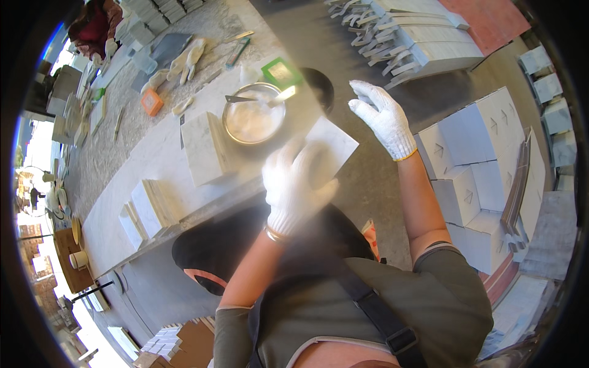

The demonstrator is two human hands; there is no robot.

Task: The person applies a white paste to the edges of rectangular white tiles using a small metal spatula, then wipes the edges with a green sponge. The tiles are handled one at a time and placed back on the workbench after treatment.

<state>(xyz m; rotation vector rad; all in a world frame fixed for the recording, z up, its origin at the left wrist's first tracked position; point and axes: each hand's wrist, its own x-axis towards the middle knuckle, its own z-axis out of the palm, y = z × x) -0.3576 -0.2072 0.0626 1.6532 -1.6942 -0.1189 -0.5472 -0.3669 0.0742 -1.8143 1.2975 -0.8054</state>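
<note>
My left hand, in a white knit glove, is closed on a square white marble-look tile, held at the table's right edge. Its fingers and thumb hide part of the tile, and the hand is slightly blurred. To the right, my right hand, also gloved, is raised with its fingers stretched out and nothing in it. Just beyond my left hand stands a round metal bowl of whitish material, with a dark-bladed spatula across its rim. A green square-framed block lies behind the bowl.
Tiles stand in upright stacks on the table. Loose gloves and an orange block lie farther back. White cartons are piled at right, below strapped stacks. Another person is at far left.
</note>
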